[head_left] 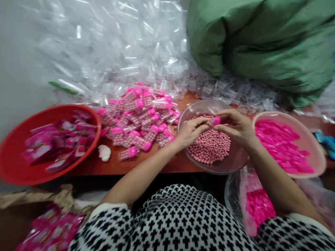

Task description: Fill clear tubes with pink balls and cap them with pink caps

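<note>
Over a clear bowl (237, 164) of pink beads (209, 148), my left hand (192, 131) grips a small clear bottle (210, 122) filled with pink beads. My right hand (237, 127) is at the bottle's other end, thumb and fingers around its bright pink cap (217, 121). The bottle lies roughly sideways between both hands. To the left of the bowl is a heap of capped bottles (142, 116) with pink beads inside. A pale pink basin (320, 160) of bright pink caps (282, 146) stands to the right of my right hand.
A red basin (94, 120) with pink printed packets (62, 139) stands at the left. Clear empty bottles (222, 89) pile along the back, below a green sack (261, 45). A white scrap (104, 153) lies on the table (115, 169). Below the edge are bags of pink pieces (259, 205).
</note>
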`<state>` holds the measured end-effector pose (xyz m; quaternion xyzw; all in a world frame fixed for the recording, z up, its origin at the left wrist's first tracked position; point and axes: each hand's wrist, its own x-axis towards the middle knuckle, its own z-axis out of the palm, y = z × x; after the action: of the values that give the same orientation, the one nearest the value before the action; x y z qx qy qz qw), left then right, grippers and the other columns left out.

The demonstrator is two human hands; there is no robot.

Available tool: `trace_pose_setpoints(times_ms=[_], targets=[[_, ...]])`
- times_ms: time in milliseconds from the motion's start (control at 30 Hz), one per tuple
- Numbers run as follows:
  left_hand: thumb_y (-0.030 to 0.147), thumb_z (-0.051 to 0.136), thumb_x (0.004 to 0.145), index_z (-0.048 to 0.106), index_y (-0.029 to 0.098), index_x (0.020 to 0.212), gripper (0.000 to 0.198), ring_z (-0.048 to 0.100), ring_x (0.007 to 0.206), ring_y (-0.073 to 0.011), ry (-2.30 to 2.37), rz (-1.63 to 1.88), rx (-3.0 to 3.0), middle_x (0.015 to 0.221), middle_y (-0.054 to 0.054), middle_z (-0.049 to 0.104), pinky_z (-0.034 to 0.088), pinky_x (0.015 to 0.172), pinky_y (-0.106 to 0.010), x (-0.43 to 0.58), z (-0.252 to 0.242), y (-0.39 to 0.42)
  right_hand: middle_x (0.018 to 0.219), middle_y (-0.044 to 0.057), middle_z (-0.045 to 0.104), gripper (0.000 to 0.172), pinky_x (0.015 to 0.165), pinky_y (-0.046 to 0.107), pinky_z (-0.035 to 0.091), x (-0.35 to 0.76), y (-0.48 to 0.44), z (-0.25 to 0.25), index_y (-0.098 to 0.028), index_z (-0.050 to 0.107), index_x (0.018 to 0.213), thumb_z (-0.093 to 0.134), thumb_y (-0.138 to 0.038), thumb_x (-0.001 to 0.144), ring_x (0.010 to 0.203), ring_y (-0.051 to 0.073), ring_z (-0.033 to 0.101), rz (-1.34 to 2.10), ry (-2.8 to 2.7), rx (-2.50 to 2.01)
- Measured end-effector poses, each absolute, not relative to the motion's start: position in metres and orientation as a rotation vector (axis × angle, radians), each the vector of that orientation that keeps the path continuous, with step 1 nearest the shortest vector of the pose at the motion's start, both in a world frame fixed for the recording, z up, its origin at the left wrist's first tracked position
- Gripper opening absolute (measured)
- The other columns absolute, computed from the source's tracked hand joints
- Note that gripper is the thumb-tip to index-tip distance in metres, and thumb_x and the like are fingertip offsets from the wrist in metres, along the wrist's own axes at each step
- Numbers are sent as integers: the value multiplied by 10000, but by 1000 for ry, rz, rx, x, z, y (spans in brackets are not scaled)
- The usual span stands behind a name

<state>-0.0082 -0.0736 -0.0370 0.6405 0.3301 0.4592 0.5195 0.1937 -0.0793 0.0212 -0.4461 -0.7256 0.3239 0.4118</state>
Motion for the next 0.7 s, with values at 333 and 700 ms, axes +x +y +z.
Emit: trace_pose_setpoints(times_ms=[333,700], targets=[[294,665,941,786,197,1125,241,761,1017,-222,844,1205,1800,1127,-63,793,592,938,-321,-13,-33,-81,778,3,628,176,650,250,436,196,-83,16,-185,646,898,715,-344,921,682,123,560,463,-2211,-947],[179,580,971,754,173,1151,251,768,858,-187,798,1270,2166,990,-71,806,586,793,-256,-15,-41,-90,757,-8,582,73,638,241,413,198,-79,18,-202,577,911,620,-218,968,690,126,526,441,-2509,-697]])
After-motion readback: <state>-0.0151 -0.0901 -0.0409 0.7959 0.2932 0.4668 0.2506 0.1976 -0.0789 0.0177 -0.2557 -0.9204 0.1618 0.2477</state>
